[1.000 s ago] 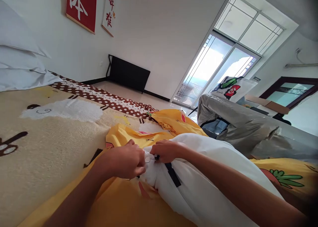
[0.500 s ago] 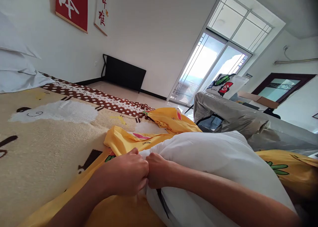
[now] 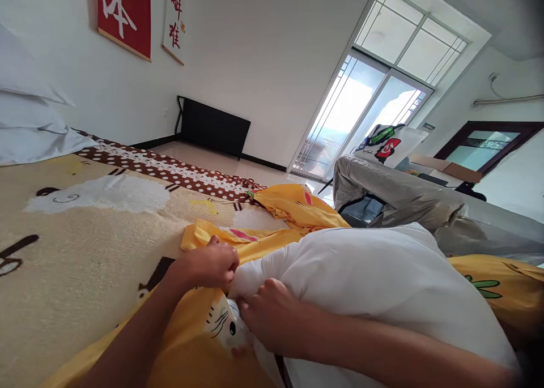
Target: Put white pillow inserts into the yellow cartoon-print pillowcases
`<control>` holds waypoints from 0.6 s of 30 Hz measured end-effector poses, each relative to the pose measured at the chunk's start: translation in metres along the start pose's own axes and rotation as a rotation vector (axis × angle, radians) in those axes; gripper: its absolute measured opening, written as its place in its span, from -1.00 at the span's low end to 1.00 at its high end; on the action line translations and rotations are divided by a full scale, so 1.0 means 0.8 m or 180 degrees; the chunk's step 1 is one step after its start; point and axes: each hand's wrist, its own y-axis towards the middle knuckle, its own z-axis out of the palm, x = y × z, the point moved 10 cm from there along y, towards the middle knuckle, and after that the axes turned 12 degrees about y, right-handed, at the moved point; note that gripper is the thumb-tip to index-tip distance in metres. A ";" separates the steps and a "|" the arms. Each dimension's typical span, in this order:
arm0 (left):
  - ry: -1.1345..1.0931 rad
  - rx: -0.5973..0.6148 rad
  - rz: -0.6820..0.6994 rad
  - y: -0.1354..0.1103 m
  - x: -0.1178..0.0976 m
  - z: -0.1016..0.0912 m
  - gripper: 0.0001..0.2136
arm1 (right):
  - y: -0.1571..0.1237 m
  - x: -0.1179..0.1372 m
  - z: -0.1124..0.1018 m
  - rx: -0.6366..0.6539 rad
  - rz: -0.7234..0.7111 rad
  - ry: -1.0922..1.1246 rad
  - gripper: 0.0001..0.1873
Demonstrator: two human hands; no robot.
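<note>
A plump white pillow (image 3: 361,258) lies in front of me, partly over a yellow cartoon-print fabric cover (image 3: 182,348). My left hand (image 3: 212,266) is closed at the pillow's left end, gripping the edge of the yellow cover; its fingertips are hidden. Lower and to the right, my right hand (image 3: 272,314) is closed against the pillow's near left side, and its fingers pinch at the pillow where it meets the cover. Below my right wrist a dark strip shows at the pillow's underside. A printed animal face (image 3: 227,323) is visible on the cover between my forearms.
Underneath is a beige blanket (image 3: 97,246) with sheep figures and a brown dotted border (image 3: 178,170). More yellow fabric (image 3: 297,204) lies bunched beyond the pillow. At the right stand a plastic-wrapped piece of furniture (image 3: 382,178) and a printed bag (image 3: 389,144). A black panel (image 3: 212,127) leans by the wall.
My hands were pressed together; now they are apart, the left moved up and left, the right down. More of the cover's printed face shows between them.
</note>
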 end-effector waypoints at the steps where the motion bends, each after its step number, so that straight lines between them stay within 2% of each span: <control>1: 0.0057 -0.0089 -0.0025 0.000 -0.002 -0.003 -0.81 | -0.001 0.002 -0.002 -0.0009 -0.0001 -0.0003 -0.84; 7: 0.0128 -0.0971 0.0266 -0.018 -0.031 -0.038 -0.80 | 0.000 0.004 0.001 -0.0215 -0.0080 -0.0053 -0.88; 10: 0.0184 -0.1283 0.0262 -0.024 -0.035 -0.045 -0.81 | 0.002 0.005 0.008 -0.0279 -0.0114 -0.0129 -0.87; 12: 0.0257 -0.1218 0.0148 -0.018 -0.032 -0.037 -0.83 | 0.002 0.007 0.008 -0.0362 -0.0136 -0.0165 -0.87; 15: 0.0422 -0.0816 -0.0193 -0.002 -0.019 -0.013 -0.90 | 0.001 0.012 0.009 -0.0437 -0.0156 -0.0169 -0.89; 18: 0.0583 -0.0500 -0.0485 0.009 -0.006 0.001 -0.85 | 0.000 0.015 0.010 -0.0486 -0.0154 -0.0217 -0.89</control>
